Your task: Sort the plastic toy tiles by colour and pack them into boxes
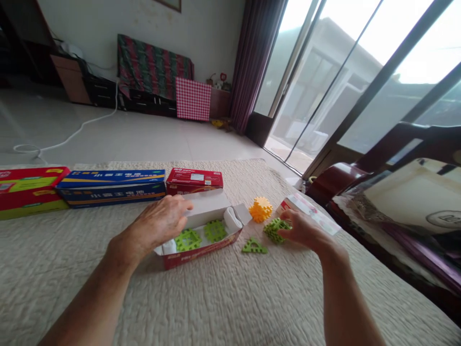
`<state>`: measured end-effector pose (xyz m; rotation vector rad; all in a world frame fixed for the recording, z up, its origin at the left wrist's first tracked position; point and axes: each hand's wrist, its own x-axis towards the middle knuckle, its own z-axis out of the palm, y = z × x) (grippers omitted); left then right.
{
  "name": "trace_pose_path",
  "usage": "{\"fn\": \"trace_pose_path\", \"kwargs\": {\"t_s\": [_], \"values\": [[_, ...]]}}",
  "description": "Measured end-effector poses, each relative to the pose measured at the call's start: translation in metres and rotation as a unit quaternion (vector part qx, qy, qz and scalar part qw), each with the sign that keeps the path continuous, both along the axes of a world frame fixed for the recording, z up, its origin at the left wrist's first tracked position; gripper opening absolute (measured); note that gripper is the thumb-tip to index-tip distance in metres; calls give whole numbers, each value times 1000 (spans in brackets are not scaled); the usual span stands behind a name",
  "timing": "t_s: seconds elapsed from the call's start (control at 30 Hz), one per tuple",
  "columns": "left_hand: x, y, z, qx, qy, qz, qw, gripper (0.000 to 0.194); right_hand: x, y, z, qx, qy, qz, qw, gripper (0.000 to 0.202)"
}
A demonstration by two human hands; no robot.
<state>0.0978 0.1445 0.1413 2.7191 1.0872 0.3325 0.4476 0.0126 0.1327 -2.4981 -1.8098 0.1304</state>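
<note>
My left hand (160, 216) is closed at the raised back flap of an open red box (200, 253), its fingers pressed together over the flap's left end. Inside the box lie two green toothed toy pieces (215, 231), with a rolled white item (232, 218) at the right end and some white stuff at the left. To the right of the box, my right hand (300, 228) has its thumb and fingers around the right side of a pile of green toothed pieces (275, 229). Its other fingers are partly hidden. A green triangular piece (254, 246) lies flat between box and pile.
An orange toothed block (261, 209) stands behind the green pile. Behind my right hand lies a white-and-red box (309, 211). A small red box (194, 179), a long blue box (113, 187) and a red-and-yellow box (32, 192) line the left. A wooden seat (349, 173) borders the right.
</note>
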Motion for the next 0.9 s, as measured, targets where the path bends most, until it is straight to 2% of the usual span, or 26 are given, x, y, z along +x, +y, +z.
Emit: {"fn": "trace_pose_path", "kwargs": {"t_s": [0.23,0.3,0.37,0.43,0.5,0.57,0.63,0.73,0.9], "values": [[-1,-2,0,39,33,9,999,32,-2,4,1,-35,-22,-29,999,19],[-1,-1,-1,32,34,6,999,31,-3,2,7,-8,-26,-30,999,18],[-1,0,-1,26,31,6,999,30,-12,1,15,66,-21,-11,998,21],[0,1,-2,24,34,4,999,30,-35,2,25,161,12,34,986,27],[0,3,-2,21,44,1,999,28,-69,7,33,208,86,88,970,28],[0,3,-2,17,51,0,999,27,-107,15,37,198,167,160,952,26],[1,2,0,11,51,5,999,28,-138,23,35,174,196,199,944,23],[2,-4,6,0,44,20,999,28,-164,34,27,129,164,200,957,19],[4,-10,14,-18,40,35,998,26,-170,41,16,97,66,157,981,17]]}}
